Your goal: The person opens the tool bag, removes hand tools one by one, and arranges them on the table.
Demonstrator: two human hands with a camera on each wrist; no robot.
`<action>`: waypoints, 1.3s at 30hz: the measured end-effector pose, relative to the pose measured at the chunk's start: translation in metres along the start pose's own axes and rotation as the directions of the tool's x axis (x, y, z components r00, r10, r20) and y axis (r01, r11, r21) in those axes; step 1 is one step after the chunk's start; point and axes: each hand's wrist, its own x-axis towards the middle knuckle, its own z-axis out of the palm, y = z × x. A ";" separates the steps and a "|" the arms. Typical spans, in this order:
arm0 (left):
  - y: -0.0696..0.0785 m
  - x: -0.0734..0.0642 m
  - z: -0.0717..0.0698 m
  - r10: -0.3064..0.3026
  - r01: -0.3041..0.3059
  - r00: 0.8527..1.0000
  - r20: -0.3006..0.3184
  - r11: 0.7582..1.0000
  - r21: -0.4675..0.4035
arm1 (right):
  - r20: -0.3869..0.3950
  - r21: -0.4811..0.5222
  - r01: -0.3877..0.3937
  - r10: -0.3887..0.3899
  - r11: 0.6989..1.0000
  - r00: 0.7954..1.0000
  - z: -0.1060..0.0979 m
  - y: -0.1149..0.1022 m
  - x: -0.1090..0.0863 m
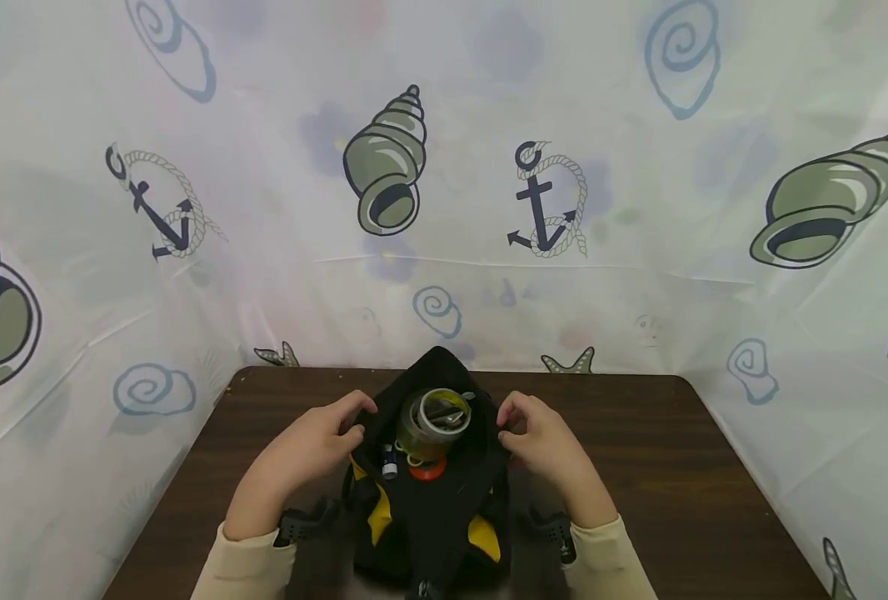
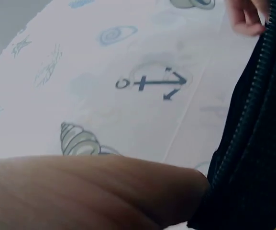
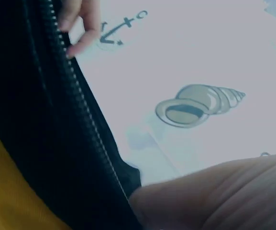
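Note:
A black and yellow zip bag lies on the table with its top spread wide. My left hand pinches the left edge of the opening between thumb and fingers. On the opposite side my right hand holds the right edge the same way. Both wrist views show fingertips right at the toothed zipper. Inside sits a clear round jar with small metallic pieces in it. Around its base lie a red round piece, thin yellow rings and a small white-and-blue tube.
The dark wooden table extends to both sides of the bag. A pale cloth printed with shells and anchors hangs behind the table and along its sides. Dark wrist straps sit close to the sleeves.

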 end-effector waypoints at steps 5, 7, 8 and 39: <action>-0.010 -0.003 -0.011 -0.067 0.067 0.998 -0.005 0.998 -0.016 | -0.066 -0.009 -0.063 0.063 0.998 0.996 -0.017 0.008 0.000; -0.016 -0.005 -0.017 -0.078 0.078 0.997 -0.022 0.997 -0.007 | -0.087 -0.020 -0.082 0.080 0.996 0.993 -0.026 0.013 0.000; -0.018 -0.006 -0.020 -0.076 0.076 0.997 -0.030 0.997 -0.004 | -0.099 -0.022 -0.088 0.085 0.996 0.991 -0.031 0.015 0.000; -0.024 0.004 -0.012 0.180 -0.178 0.981 -0.072 0.983 0.035 | -0.136 -0.015 -0.039 0.036 0.999 0.990 -0.036 0.004 -0.005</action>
